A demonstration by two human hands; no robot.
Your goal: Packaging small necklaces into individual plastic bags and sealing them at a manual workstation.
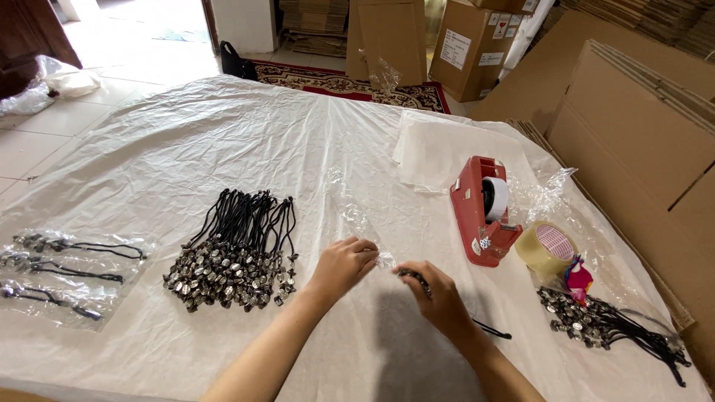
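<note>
My left hand pinches the near end of a long clear plastic sleeve that lies on the white table cover. My right hand holds a beaded bracelet with a black cord; its metal beads sit at the sleeve's mouth between both hands and the cord trails to the right. To the left of my hands lies a big pile of black-cord beaded bracelets.
Bagged bracelets lie at the left edge. A red tape dispenser, a brown tape roll and another bracelet heap are at the right. Cardboard sheets lean beyond the table, and boxes stand at the back.
</note>
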